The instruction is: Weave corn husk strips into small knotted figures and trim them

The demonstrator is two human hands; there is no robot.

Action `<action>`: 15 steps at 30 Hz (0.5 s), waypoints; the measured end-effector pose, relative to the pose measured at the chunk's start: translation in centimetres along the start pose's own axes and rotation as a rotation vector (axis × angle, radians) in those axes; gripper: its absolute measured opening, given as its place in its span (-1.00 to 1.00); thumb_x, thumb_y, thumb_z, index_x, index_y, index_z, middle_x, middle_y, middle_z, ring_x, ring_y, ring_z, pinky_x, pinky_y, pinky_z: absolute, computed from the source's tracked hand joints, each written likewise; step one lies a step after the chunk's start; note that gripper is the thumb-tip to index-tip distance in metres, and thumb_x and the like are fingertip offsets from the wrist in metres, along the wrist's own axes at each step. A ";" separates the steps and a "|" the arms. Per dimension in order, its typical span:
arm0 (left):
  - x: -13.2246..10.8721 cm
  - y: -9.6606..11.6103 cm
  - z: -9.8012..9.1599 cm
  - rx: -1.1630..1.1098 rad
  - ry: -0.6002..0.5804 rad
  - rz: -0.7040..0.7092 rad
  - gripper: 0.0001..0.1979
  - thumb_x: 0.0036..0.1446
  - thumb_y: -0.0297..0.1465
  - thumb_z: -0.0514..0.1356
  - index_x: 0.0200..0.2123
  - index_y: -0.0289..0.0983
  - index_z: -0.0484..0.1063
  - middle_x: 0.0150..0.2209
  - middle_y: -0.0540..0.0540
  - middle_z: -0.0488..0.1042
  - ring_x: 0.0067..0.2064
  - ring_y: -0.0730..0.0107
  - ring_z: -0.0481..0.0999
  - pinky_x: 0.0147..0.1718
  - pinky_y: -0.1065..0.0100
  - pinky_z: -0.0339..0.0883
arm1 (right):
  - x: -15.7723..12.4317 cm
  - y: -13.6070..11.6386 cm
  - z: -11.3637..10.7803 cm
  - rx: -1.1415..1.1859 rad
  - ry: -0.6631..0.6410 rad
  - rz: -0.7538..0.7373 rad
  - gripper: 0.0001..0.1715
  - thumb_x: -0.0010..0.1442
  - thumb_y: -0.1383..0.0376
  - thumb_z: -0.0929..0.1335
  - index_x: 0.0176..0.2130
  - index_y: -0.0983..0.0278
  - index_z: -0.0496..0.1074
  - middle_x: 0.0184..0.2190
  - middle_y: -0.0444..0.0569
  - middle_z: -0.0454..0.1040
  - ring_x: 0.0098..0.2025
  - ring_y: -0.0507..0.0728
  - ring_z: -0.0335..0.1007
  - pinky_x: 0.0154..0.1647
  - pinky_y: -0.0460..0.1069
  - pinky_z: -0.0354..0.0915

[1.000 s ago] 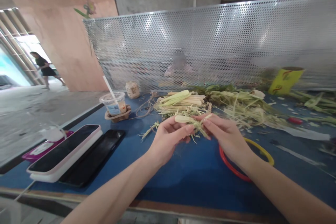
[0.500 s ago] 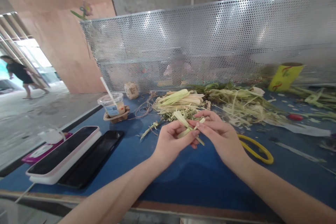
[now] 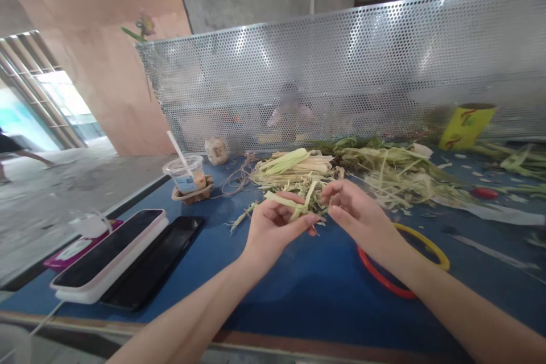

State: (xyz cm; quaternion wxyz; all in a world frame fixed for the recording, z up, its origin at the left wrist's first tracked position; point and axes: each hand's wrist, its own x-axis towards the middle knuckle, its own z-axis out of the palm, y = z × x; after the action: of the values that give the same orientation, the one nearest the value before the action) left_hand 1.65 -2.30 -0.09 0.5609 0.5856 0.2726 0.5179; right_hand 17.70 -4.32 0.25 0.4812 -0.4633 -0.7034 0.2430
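Observation:
My left hand pinches folded pale-green corn husk strips between thumb and fingers. The strips cross one another, and one end sticks up while another points left. To the right of them, my right hand hovers with loosely curled fingers, thumb apart, and nothing visible in it. Just behind both hands lies a heap of small braided husk pieces. Beyond that is a stack of flat corn husks. Under my right forearm show a yellow loop and a red loop, both partly hidden.
On the left of the blue table are a pink-edged phone, a black phone and a drink cup in a cardboard holder. Loose husks spread at the right. A perforated metal screen stands behind.
My right hand has let go of the husk strips and drawn slightly away to the right. The strips have turned in my left hand. The red loop has come into view.

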 end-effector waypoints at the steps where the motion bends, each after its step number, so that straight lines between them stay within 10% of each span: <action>1: 0.0 0.0 0.0 -0.004 -0.002 -0.009 -0.75 -0.19 -0.43 0.31 -0.42 -0.32 0.31 -0.67 0.08 0.42 -0.66 0.53 0.41 -0.68 0.55 0.23 | 0.0 0.0 0.0 -0.037 -0.080 -0.013 -0.75 0.14 0.14 0.23 -0.24 0.24 0.29 -0.41 -0.10 0.36 -0.50 -0.01 0.22 -0.51 -0.10 0.17; 6: 0.2 0.2 -0.3 0.028 -0.055 -0.071 -0.76 -0.14 -0.36 0.28 -0.40 -0.32 0.30 -0.70 0.11 0.38 -0.69 0.56 0.38 -0.69 0.55 0.19 | -0.1 -0.4 0.2 -0.215 -0.342 -0.127 -0.69 0.20 0.19 0.18 -0.45 0.25 0.36 -0.60 -0.17 0.32 -0.54 -0.03 0.23 -0.50 -0.14 0.11; 15: 0.4 0.2 -1.0 0.126 -0.218 -0.115 -0.80 -0.08 -0.33 0.24 -0.40 -0.35 0.38 -0.65 0.05 0.41 -0.72 0.62 0.32 -0.73 0.55 0.07 | 0.2 0.0 -0.7 -0.261 -0.349 -0.230 -0.60 0.23 0.25 0.15 -0.58 0.29 0.26 -0.69 -0.19 0.25 -0.61 -0.07 0.18 -0.52 -0.17 0.10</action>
State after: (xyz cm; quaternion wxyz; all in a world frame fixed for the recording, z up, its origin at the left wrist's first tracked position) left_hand 0.78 -1.61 0.07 0.5780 0.6560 0.2751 0.3999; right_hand 18.35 -4.26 0.65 0.3129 -0.3895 -0.8494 0.1700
